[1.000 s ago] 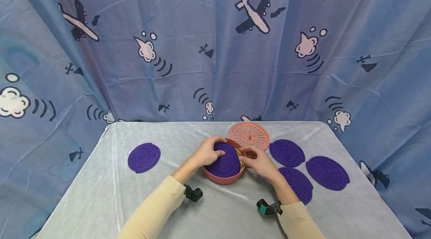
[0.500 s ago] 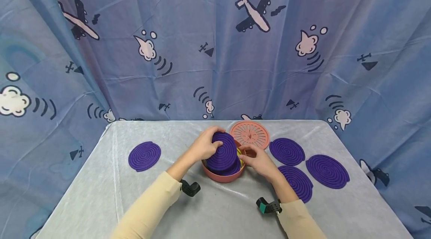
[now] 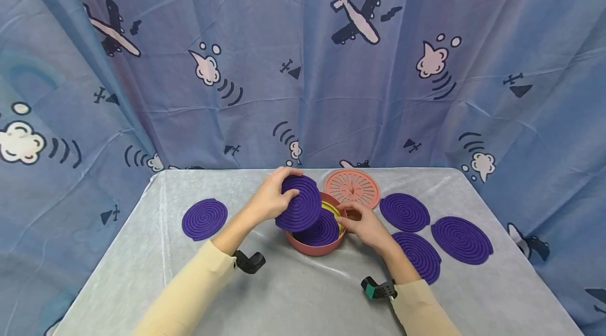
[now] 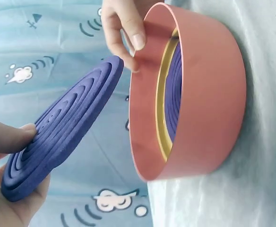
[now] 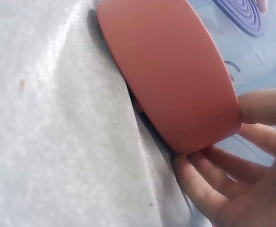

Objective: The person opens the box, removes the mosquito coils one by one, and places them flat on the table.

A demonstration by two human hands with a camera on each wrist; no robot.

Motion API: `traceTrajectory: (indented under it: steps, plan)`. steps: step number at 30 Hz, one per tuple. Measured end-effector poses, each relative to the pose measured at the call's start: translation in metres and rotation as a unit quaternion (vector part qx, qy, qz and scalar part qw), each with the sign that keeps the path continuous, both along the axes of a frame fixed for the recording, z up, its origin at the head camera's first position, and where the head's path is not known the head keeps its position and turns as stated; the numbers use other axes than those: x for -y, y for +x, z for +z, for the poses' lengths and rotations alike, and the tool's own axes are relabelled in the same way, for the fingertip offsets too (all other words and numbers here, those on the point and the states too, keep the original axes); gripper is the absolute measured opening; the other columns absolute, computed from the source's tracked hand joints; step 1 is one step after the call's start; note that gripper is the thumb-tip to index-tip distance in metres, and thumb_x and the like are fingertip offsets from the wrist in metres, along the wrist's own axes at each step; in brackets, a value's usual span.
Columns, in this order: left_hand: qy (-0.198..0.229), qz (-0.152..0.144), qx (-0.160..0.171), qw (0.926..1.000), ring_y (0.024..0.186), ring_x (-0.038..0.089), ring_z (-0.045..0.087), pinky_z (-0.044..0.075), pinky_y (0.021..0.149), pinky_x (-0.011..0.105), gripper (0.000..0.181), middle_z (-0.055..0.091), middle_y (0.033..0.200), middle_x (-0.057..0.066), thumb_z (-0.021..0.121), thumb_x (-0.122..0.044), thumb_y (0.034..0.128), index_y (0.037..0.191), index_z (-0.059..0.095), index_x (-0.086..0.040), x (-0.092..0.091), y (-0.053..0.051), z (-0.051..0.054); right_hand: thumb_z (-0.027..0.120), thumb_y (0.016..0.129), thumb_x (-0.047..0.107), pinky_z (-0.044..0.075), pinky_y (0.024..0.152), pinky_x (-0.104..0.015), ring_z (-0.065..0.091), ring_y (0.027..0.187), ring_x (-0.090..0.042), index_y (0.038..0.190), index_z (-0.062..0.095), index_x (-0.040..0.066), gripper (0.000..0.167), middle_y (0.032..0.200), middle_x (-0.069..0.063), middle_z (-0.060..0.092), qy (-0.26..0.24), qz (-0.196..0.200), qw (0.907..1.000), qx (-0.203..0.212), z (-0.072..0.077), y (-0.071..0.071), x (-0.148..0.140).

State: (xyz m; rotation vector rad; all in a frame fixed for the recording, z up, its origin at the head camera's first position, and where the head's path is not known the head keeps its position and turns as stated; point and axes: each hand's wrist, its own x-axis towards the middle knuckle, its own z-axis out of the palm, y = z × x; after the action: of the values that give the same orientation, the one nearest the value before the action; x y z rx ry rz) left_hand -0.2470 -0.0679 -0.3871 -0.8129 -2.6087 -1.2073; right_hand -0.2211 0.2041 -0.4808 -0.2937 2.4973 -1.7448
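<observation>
My left hand (image 3: 271, 198) pinches a purple mosquito coil (image 3: 301, 207) by its edge, thumb on its face. The coil hangs tilted, apart from the box, over its left side in the head view. A round coral box (image 3: 310, 249) stands below, with another purple coil (image 3: 323, 232) lying inside. A yellow ring (image 4: 161, 97) shows around that coil in the left wrist view. My right hand (image 3: 368, 226) holds the box at its right rim, thumb at the edge and fingers against the wall in the right wrist view.
A slotted coral lid (image 3: 352, 187) lies behind the box. Three coils lie to the right: one near the lid (image 3: 404, 213), a nearer coil (image 3: 418, 257) partly behind the right forearm, and an outer coil (image 3: 462, 240). One more coil (image 3: 204, 219) lies at the left.
My left hand has lifted a coil out of the box and carried it up and left, uncovering the coil beneath. The right hand has stayed at the rim.
</observation>
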Motion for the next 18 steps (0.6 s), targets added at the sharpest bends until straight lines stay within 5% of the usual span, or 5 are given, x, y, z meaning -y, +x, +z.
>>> traceTrajectory:
  steps: [10,18]
  plan:
    - [0.016,0.044,-0.012,0.9988,0.116,0.032,0.061,0.045,0.102,0.05,0.036,0.064,0.125,0.015,0.069,-0.001,0.0922,0.127,0.064,-0.003,0.039,0.003,0.001,0.069,0.097,0.01,0.051,0.083,-0.025,0.06,0.114,-0.033,0.131,0.059,-0.006,0.038,0.127,-0.026,0.062,0.014,0.001,0.9999,0.007,-0.005,-0.003,0.0]
    - [0.037,0.112,0.025,0.9927,0.124,0.036,0.057,0.042,0.106,0.053,0.041,0.062,0.132,0.019,0.069,-0.001,0.0924,0.132,0.061,-0.001,0.073,-0.005,-0.021,0.071,0.097,0.016,0.051,0.084,-0.025,0.061,0.113,-0.028,0.131,0.061,-0.001,0.04,0.127,-0.021,0.063,0.007,-0.002,0.9999,0.007,-0.002,-0.001,0.0]
